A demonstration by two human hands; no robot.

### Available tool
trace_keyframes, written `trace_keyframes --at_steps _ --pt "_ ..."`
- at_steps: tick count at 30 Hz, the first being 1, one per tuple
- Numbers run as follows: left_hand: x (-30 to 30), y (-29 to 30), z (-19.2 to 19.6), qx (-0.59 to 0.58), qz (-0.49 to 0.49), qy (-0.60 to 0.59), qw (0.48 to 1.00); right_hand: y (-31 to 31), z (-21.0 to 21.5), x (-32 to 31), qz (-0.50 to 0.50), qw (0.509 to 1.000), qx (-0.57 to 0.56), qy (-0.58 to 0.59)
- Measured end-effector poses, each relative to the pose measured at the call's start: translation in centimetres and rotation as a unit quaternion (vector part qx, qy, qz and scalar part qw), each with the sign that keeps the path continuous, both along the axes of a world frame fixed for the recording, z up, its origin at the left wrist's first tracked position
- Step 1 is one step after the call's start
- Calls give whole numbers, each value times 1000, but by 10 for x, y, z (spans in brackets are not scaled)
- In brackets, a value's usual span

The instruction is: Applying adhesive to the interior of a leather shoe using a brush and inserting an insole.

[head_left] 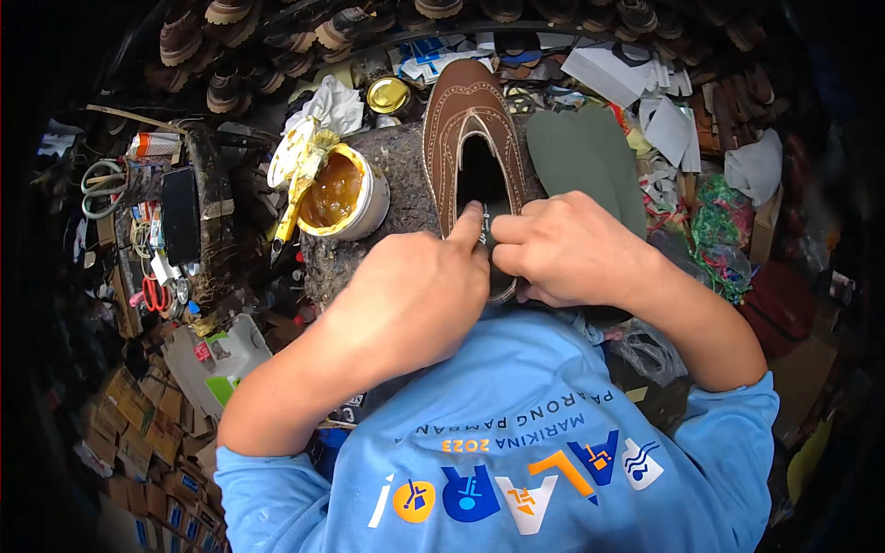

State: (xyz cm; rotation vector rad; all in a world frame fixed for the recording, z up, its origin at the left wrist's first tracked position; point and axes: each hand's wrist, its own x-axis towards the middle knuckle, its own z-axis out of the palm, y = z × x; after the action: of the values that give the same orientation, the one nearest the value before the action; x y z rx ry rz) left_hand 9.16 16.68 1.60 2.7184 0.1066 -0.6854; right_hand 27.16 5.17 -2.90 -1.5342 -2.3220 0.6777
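Observation:
A brown leather shoe with punched brogue patterns and pale stitching lies toe away from me, its heel end close to my shirt. My left hand is closed on the shoe's left rear side, its index finger pointing along the opening. On the opposite side, my right hand has its fingers curled at the rear rim of the shoe, thumb low near the heel. Between the hands a dark insole or lining with pale marking shows inside. Most of the heel is hidden by my hands.
Left of the shoe, a white tub of amber glue stands on a dark crusted block, a glue-caked brush across its rim. Grey-green sole-shaped sheets lie right. Scissors, a phone and a lidded can are around.

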Motion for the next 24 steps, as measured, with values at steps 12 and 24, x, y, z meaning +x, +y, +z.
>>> trace_keyframes --at_steps 12,24 --pt "-2 -18 -13 -25 16 14 999 11 -1 -5 8 997 -62 -38" --pt "-9 -22 -16 -210 167 -76 960 19 2 4 67 993 -97 -26"
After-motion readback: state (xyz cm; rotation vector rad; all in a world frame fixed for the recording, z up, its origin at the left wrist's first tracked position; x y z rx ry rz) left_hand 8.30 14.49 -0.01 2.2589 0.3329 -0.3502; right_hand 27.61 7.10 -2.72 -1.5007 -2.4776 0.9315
